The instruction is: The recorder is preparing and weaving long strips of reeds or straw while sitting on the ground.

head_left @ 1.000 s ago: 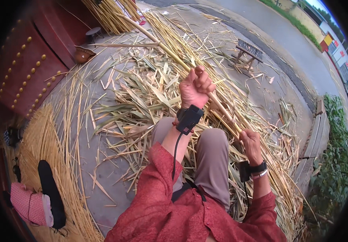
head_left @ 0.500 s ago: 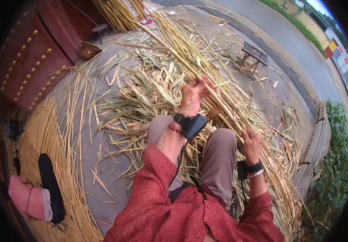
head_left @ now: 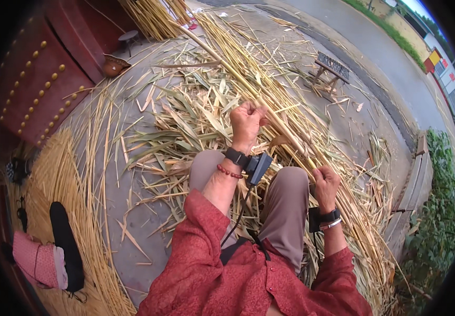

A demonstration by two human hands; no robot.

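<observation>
On one bamboo stalk (head_left: 285,134), two hands' grip

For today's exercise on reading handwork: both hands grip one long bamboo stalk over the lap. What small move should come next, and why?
Probably the left hand should slide further up the stalk. It is closed around the stalk above the knees, the right hand holds it lower by the right knee, and most of the stalk's length stretches away beyond the left hand, over the leaf litter.

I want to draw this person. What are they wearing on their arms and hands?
Both hands are bare. Red sleeves cover the arms. The left hand has a black wrist strap with a small black box and cable, plus a red bead bracelet. The right hand has a black strap and silver bangle.
</observation>
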